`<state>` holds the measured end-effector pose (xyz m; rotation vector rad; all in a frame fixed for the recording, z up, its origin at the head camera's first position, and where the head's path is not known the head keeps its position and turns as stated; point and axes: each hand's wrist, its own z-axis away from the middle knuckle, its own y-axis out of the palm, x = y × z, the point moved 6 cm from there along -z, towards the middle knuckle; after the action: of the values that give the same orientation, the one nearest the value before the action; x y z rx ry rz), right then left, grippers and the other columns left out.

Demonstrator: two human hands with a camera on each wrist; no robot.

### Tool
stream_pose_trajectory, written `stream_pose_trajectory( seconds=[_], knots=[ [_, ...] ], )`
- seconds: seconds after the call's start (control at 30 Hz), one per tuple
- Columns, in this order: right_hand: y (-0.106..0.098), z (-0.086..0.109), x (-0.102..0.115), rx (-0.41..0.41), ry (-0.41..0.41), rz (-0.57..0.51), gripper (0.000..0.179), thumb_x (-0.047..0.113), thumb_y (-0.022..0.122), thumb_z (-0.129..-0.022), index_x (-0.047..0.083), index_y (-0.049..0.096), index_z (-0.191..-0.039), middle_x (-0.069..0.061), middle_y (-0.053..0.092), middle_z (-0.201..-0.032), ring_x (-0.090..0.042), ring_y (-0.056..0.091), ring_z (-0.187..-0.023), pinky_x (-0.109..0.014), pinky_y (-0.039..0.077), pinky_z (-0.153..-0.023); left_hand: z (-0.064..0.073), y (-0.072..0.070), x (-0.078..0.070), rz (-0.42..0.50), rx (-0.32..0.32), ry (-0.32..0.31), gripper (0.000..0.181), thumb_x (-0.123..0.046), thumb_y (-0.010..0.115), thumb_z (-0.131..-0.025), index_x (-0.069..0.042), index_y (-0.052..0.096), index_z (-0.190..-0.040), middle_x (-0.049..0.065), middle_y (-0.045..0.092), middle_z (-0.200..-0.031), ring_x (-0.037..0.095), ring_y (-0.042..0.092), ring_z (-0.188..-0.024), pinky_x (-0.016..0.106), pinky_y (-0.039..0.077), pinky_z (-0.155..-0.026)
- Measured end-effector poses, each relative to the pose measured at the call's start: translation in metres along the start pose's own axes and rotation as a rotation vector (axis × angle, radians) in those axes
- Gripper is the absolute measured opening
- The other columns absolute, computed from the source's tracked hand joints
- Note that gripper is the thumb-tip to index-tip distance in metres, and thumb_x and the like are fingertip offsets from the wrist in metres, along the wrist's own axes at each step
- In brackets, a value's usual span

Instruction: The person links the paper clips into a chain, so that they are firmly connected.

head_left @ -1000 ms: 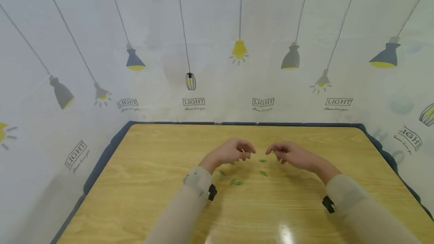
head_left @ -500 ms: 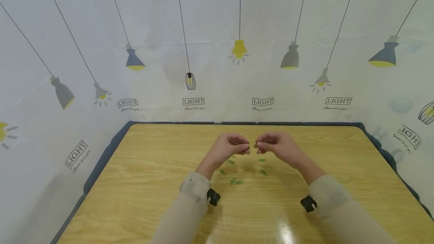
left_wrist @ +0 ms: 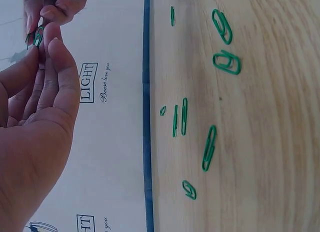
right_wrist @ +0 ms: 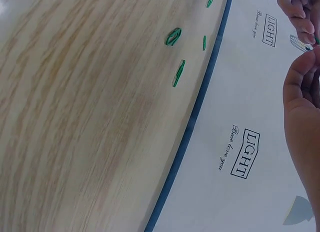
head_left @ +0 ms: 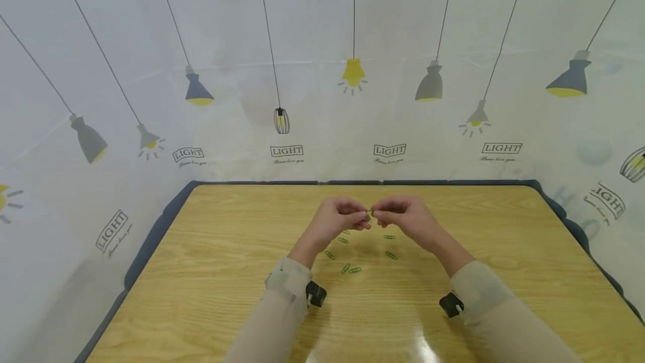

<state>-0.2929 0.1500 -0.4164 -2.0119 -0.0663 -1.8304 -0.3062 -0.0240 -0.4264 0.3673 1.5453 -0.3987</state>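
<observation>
Both hands are raised above the far half of the table, fingertips almost meeting. My left hand (head_left: 335, 222) pinches a green paper clip (left_wrist: 38, 36) between thumb and fingers. My right hand (head_left: 409, 218) comes from the other side, its thumb and index finger pinched on a small green piece that looks like another paper clip; the fingertips mostly hide it. In the right wrist view only a sliver of green shows between the hands. Below them, several green paper clips lie loose on the wood, among them a paper clip (head_left: 391, 255) to the right and a paper clip (head_left: 330, 255) to the left.
The wooden table (head_left: 211, 296) has a dark blue edge (head_left: 353, 183) at the back and sides. A white wall covering (head_left: 322, 88) printed with lamps stands behind it. Two more paper clips lie close together, one paper clip (head_left: 355, 270) nearer the front.
The hands have risen off the table and closed in on each other. The right hand moved left, bringing its green piece up to the left hand's fingertips; the loose clips stayed put.
</observation>
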Motion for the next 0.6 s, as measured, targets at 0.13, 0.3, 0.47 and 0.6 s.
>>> stream_pose_trajectory(
  seconds=[0.13, 0.3, 0.47, 0.6],
  knots=[
    [0.0, -0.0005, -0.0019, 0.008, 0.019, 0.017, 0.03, 0.032, 0.07, -0.091, 0.011, 0.071, -0.112, -0.017, 0.07, -0.101, -0.036, 0.065, -0.094, -0.039, 0.056, -0.082, 0.0002, -0.0004, -0.0022, 0.012, -0.005, -0.006, 0.017, -0.009, 0.064, -0.095, 0.001, 0.067, -0.108, 0.02, 0.072, -0.101, 0.02, 0.074, -0.085, 0.042, 0.059, -0.086],
    [-0.0001, 0.001, -0.001, 0.01, 0.033, 0.038, 0.031, 0.034, 0.072, -0.089, 0.012, 0.072, -0.111, -0.007, 0.072, -0.096, -0.031, 0.067, -0.092, -0.043, 0.055, -0.086, 0.0004, -0.001, -0.0036, 0.029, -0.013, -0.02, 0.017, -0.01, 0.063, -0.096, 0.003, 0.066, -0.107, 0.019, 0.072, -0.099, 0.021, 0.074, -0.085, 0.04, 0.06, -0.084],
    [-0.0004, 0.0026, -0.0006, 0.017, 0.028, 0.055, 0.029, 0.033, 0.072, -0.09, 0.011, 0.073, -0.109, -0.013, 0.071, -0.096, -0.03, 0.067, -0.091, -0.048, 0.054, -0.088, 0.0001, -0.0025, -0.0005, 0.056, -0.021, -0.031, 0.018, -0.013, 0.059, -0.098, 0.003, 0.063, -0.107, 0.018, 0.071, -0.098, 0.022, 0.073, -0.085, 0.039, 0.06, -0.084],
    [-0.0016, 0.0038, -0.0005, 0.016, 0.032, 0.059, 0.031, 0.033, 0.071, -0.09, 0.009, 0.072, -0.11, -0.012, 0.071, -0.093, -0.03, 0.067, -0.089, -0.046, 0.054, -0.087, 0.0007, -0.0027, 0.0008, 0.09, -0.022, -0.023, 0.023, -0.016, 0.055, -0.1, 0.005, 0.059, -0.109, 0.018, 0.07, -0.098, 0.024, 0.073, -0.087, 0.04, 0.06, -0.084]
  ],
)
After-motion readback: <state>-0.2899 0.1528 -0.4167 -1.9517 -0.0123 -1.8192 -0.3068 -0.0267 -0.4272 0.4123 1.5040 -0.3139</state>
